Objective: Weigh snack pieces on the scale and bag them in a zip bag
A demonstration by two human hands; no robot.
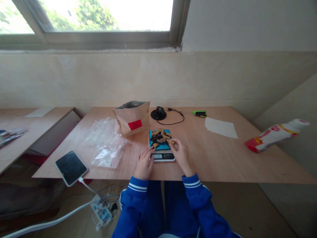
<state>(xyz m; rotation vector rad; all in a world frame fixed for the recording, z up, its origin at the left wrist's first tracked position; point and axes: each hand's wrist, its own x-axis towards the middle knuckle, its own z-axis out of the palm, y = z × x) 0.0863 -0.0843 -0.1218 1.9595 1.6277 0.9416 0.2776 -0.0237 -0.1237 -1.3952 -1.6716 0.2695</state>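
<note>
A small kitchen scale (162,155) with a blue plate (151,144) stands near the table's front edge, with several brown cone-shaped snacks (161,135) piled on it. My right hand (181,153) pinches one snack (171,142) at the plate's right edge. My left hand (144,162) rests beside the scale's left front corner, fingers curled against it. Both arms wear blue sleeves with white stripes.
A brown paper pouch (133,118) with a red label stands behind the scale. Clear plastic bags (105,142) lie to its left, a tablet (71,167) on a cable at the front left corner. A black cabled device (158,113), green-black tool (199,113), paper sheet (220,127) and red-white packet (274,134) lie to the right.
</note>
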